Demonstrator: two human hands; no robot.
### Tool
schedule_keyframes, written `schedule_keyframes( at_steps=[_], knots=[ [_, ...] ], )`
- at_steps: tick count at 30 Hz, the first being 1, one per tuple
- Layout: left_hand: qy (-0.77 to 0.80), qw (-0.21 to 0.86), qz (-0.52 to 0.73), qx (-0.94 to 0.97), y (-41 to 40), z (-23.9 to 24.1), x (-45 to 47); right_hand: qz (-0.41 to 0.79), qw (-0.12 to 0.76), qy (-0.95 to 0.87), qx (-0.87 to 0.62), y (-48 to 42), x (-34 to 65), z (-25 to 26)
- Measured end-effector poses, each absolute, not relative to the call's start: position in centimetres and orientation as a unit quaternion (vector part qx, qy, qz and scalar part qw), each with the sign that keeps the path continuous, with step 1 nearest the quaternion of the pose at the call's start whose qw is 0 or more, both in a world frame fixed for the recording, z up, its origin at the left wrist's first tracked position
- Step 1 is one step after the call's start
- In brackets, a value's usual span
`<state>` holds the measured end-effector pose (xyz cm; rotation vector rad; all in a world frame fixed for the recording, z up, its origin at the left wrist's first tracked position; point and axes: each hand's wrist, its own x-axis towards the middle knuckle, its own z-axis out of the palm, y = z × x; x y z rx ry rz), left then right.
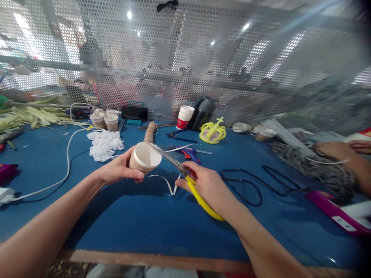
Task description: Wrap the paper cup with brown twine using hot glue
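Note:
My left hand (pixel 124 168) is wrapped round a paper cup (pixel 143 158) with a tan outer covering, its white mouth tilted toward me. In my right hand (pixel 204 183) is a pair of scissors (pixel 199 199) with yellow handles. The blades point left and reach the cup's far rim; whether they grip anything there I cannot tell. Below the blades a thin white strip (pixel 168 183) curls between the cup and my right fingers. Beyond the cup lies a roll of tan twine (pixel 150 131). A blue glue gun (pixel 189 153) rests behind the scissors.
Crumpled white cloth (pixel 106 144) lies left, near two covered cups (pixel 111 120). At the back are stacked paper cups (pixel 185 116), pliers (pixel 179 136) and a yellow crown-shaped piece (pixel 213 133). Black cable (pixel 246 185), grey cord (pixel 313 166), a purple power strip (pixel 333 212) and another person's arm (pixel 344 156) occupy the right.

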<state>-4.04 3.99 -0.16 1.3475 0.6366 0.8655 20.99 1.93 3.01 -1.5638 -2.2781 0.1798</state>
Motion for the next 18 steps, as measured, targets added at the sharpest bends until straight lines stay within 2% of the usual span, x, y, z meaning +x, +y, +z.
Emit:
schedule_keyframes(
  at_steps=[4,9,18],
  knots=[
    [0.286,0.647,0.392,0.589,4.14,0.00,-4.05,0.070,0.186,-0.803,-0.561,1.80,21.24,2.97],
    [0.333,0.575,0.460,0.589,4.19,-0.24,-3.57,0.074,0.186,-0.797,-0.570,2.03,21.35,2.70],
    [0.326,0.596,0.402,0.614,3.85,-0.23,-3.39,0.096,0.190,-0.800,-0.561,2.19,21.01,2.54]
  ],
)
